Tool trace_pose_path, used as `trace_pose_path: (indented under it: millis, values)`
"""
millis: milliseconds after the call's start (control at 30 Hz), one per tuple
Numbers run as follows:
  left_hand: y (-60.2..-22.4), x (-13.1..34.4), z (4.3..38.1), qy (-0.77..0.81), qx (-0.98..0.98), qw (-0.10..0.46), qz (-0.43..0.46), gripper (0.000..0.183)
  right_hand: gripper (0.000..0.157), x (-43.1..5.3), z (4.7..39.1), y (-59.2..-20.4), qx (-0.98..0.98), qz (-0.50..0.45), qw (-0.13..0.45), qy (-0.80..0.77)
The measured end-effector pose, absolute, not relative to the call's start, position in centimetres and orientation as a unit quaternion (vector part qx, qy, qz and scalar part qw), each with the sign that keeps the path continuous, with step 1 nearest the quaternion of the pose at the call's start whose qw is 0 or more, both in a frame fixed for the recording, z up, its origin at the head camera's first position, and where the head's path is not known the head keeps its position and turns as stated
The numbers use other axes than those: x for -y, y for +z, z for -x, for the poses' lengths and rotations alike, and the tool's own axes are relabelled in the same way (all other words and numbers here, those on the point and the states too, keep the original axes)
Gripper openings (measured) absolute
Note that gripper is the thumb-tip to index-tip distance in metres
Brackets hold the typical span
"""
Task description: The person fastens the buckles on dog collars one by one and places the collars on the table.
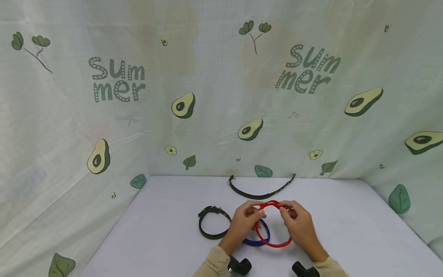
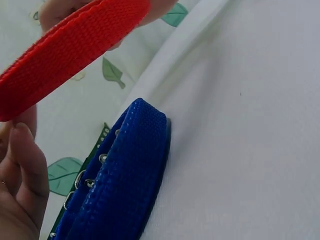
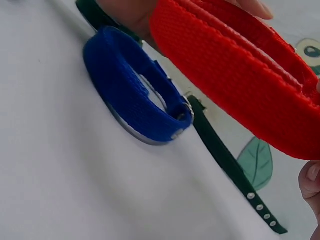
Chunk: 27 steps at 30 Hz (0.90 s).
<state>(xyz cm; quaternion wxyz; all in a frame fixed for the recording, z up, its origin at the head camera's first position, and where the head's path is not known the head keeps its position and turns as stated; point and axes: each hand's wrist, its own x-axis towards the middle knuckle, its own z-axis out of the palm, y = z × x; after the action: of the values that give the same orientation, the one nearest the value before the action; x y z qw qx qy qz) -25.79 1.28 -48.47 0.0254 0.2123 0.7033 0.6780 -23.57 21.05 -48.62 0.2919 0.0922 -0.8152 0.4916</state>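
Cloth [image 1: 211, 69] printed with avocados hangs behind the counter [image 1: 162, 234] in the head view, and in front of it we have the red collar [image 1: 275, 245] in both hands. Our left hand [image 1: 243, 220] and our right hand [image 1: 300, 225] each pinch it between thumb and fingers at the far side, on either end of a doubled stretch. Just behind the left hand lies the blue collar [image 1: 255, 243], with the green loop [image 1: 212, 235] to its left and the green strap [image 1: 255, 197] unfastened near the cloth.

From the left wrist, we see the red collar raised off the counter. The blue collar rests edge-down below it, metal studs [image 2: 102, 158] showing.

From the right wrist, the red collar crosses close to us as a closed loop, while the green strap shows its row of eyelets [image 3: 260, 207]. Its buckle we cannot make out.

We judge the step in hand to be adjusting the overlap. The next move seems to call for one hand steadying the band while the other guides its end, both pinches kept light.
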Motion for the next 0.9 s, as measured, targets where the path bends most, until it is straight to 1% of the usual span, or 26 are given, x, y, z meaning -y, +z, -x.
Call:
trace_pose_path:
  millis: [133, 233, 467, 567, 733, 900]
  values:
    - [-48.3, -1.4, 25.7, 0.651, -0.722, 0.044, -0.231, 0.040, 0.014, -21.7, 23.5, -48.6, 0.818, -0.061, 0.283, 0.498]
    - [-48.3, -1.6, 25.6, 0.636, -0.731, 0.049, -0.242, 0.044, 0.012, -22.1, 23.3, -48.5, 0.819, -0.045, 0.269, 0.505]
    - [-48.4, -1.9, 25.4, 0.614, -0.751, 0.039, -0.238, 0.043, 0.017, -22.9, 23.1, -48.2, 0.821, -0.020, 0.238, 0.519]
    - [-48.3, -2.1, 25.4, 0.619, -0.749, 0.043, -0.234, 0.044, 0.020, -23.1, 23.1, -48.3, 0.824, -0.012, 0.231, 0.517]
    - [-48.4, -2.6, 25.2, 0.645, -0.734, 0.056, -0.205, 0.044, 0.025, -23.3, 23.2, -48.5, 0.825, -0.001, 0.221, 0.521]
    - [-48.4, -3.2, 25.0, 0.662, -0.727, 0.051, -0.175, 0.041, 0.031, -23.6, 23.2, -48.7, 0.823, 0.008, 0.200, 0.532]
